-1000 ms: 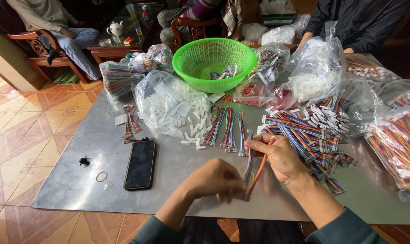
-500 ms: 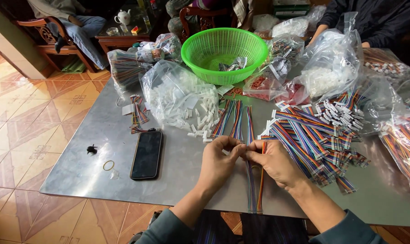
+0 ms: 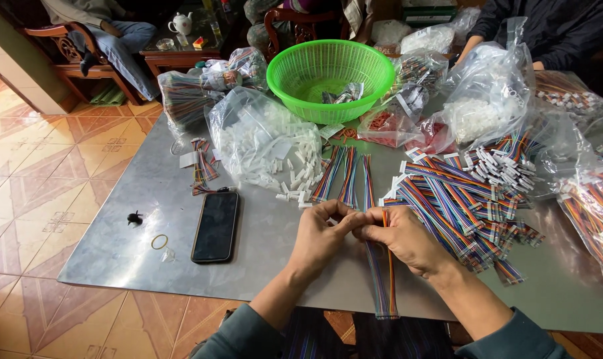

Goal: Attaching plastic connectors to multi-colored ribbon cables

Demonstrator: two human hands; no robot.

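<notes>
My left hand and my right hand meet fingertip to fingertip over the grey metal table. Together they pinch the top end of a multicoloured ribbon cable that hangs down toward the table's front edge. Several more ribbon cables lie flat just beyond my fingers. A big heap of the same cables with white connectors lies to the right of my right hand. A clear bag spilling small white plastic connectors sits beyond my left hand.
A black phone lies left of my hands, with a rubber band and a small black object further left. A green mesh basket stands at the back. Bags of parts crowd the right side. Other people sit behind the table.
My hands have come together at the cable's upper end. The cable, earlier held slanted in the right hand, now hangs straight down from both hands.
</notes>
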